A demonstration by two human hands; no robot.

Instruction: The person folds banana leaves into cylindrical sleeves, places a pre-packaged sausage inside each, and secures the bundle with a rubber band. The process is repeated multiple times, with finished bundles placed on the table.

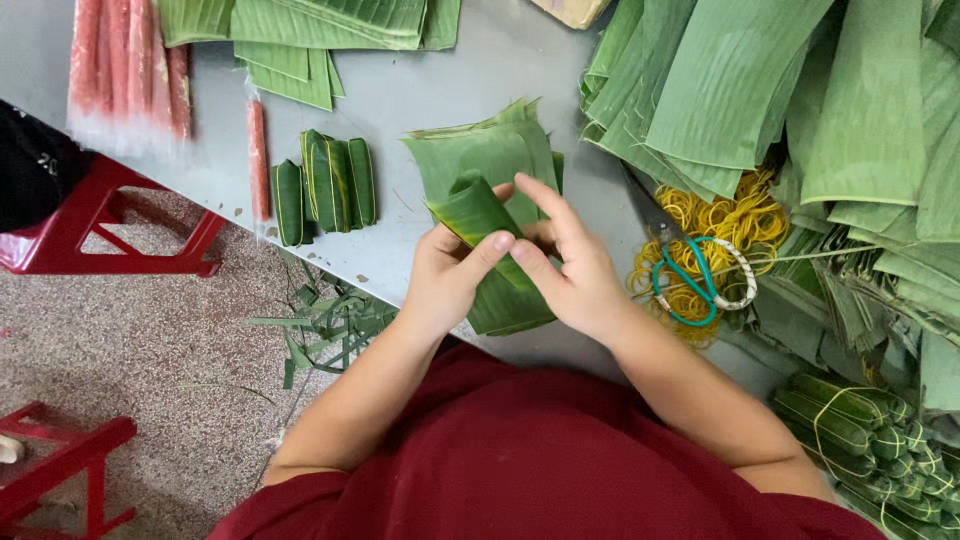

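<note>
one cam only, head-worn, looking nearly straight down from above the person's chest. close range: grey table point(400, 90) fills the upper frame, its edge running diagonally, speckled floor point(130, 340) lower left, red shirt at the bottom. no 2nd view, so nothing shared.

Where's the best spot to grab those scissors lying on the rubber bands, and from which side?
Take the scissors by the green loop handles, coming from above on the person's side; the loops lie flat and open atop the yellow rubber bands, while the blades point away under the banana leaves.
</note>
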